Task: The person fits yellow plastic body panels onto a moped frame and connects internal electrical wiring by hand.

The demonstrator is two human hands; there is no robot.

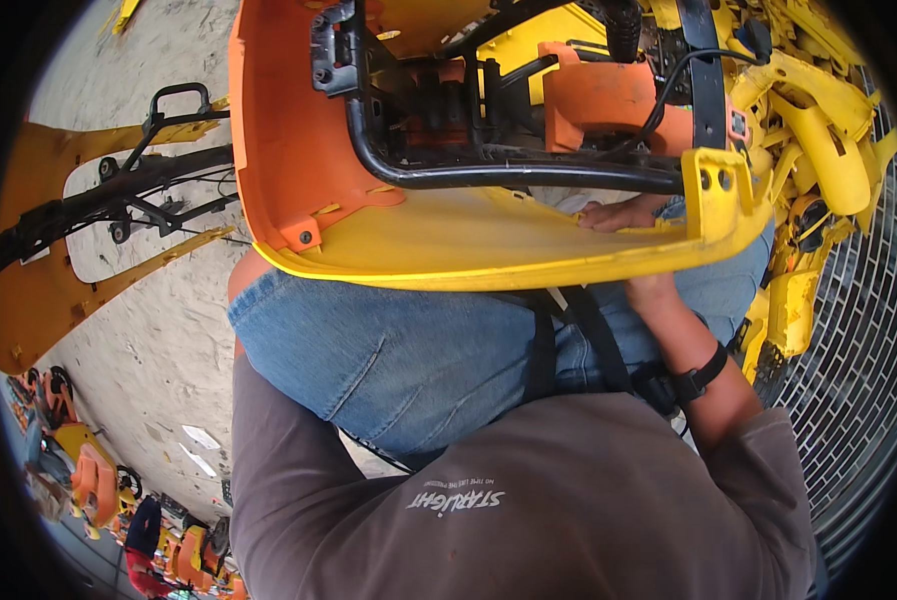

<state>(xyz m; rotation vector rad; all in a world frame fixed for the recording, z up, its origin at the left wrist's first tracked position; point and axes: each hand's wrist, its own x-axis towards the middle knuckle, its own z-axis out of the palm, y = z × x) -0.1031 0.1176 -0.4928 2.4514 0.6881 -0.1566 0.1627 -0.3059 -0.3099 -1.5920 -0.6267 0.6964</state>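
Note:
A large orange-and-yellow plastic body shell (448,250) sits over my lap, joined to a black tubular metal frame (528,177). My right forearm, with a dark band at the wrist, goes behind the shell's yellow lower panel. Past the panel's inner edge my right hand (623,214) shows in part, its fingers curled together. The panel covers the palm, and whatever it may hold is hidden. A corner bracket with two holes (716,180) stands just right of the hand. Only the sleeve of my left arm shows; my left hand is out of sight behind the shell.
Yellow plastic parts (818,150) are heaped at the right beside a brick-patterned surface (858,340). At left, another orange shell (33,310) and black frame (118,190) lie on pale ground. More orange machines (93,480) and a person in red (143,572) appear lower left.

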